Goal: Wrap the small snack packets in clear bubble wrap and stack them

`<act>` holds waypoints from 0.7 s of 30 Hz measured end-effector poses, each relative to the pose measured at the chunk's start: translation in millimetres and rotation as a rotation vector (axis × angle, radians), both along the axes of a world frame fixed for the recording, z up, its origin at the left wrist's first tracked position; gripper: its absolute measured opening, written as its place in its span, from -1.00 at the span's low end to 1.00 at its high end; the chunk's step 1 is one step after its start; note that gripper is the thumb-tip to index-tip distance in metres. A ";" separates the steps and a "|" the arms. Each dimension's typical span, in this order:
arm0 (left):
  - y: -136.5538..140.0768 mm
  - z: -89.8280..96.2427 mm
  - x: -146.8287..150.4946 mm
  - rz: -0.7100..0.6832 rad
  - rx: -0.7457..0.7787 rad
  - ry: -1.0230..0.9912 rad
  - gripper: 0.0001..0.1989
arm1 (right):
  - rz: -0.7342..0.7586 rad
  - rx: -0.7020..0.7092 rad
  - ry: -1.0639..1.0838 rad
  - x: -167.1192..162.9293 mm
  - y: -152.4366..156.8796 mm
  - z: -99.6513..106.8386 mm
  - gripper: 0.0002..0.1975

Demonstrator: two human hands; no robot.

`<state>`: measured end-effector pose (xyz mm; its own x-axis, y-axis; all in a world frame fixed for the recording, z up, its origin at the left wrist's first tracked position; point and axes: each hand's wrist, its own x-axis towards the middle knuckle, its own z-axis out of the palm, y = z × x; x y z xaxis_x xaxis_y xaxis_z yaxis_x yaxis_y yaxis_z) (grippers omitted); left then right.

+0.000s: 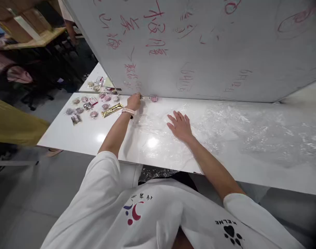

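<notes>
My left hand (134, 101), with a pale pink watch band at the wrist, is closed at the foot of the whiteboard, by the left edge of the clear plastic film (158, 129). Something small and thin sticks out beside its fingers, too small to name. Just right of it a round pink wrapped piece (154, 99) lies against the board. My right hand (181, 126) lies flat on the film with its fingers spread. A gold wrapped bar (112, 110) is on the table, left of my left hand.
The whiteboard (199, 62) with red writing stands along the table's (67, 135) far side. Several small wrapped pieces (94, 114) are scattered at the left end. Crumpled film (264, 135) covers the right side. A yellow cloth (15, 121) hangs beyond the left edge.
</notes>
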<state>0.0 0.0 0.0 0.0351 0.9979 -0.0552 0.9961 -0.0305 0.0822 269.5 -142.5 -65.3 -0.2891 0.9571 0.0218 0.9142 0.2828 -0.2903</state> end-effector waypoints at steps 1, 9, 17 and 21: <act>0.5 0.5 5.0 -0.004 0.044 -0.031 -0.61 | -0.003 0.011 0.004 -0.5 0.4 -0.6 -0.36; 10.1 -4.2 56.0 -0.292 -0.029 -0.036 -0.40 | -0.009 0.070 0.029 -7.4 0.8 -5.0 -0.38; 11.7 -2.1 74.8 -0.368 -0.152 0.130 -0.28 | -0.011 0.054 0.044 -13.5 0.6 -4.0 -0.39; 8.8 1.1 77.1 -0.335 -0.174 0.113 -0.30 | -0.014 0.047 0.053 -15.3 1.5 -3.3 -0.40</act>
<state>77.1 8.8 1.1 0.3411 0.9077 -0.2442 0.9365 -0.3506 0.0049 254.2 -141.0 -68.6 -0.2726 0.9587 0.0818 0.9018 0.2842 -0.3255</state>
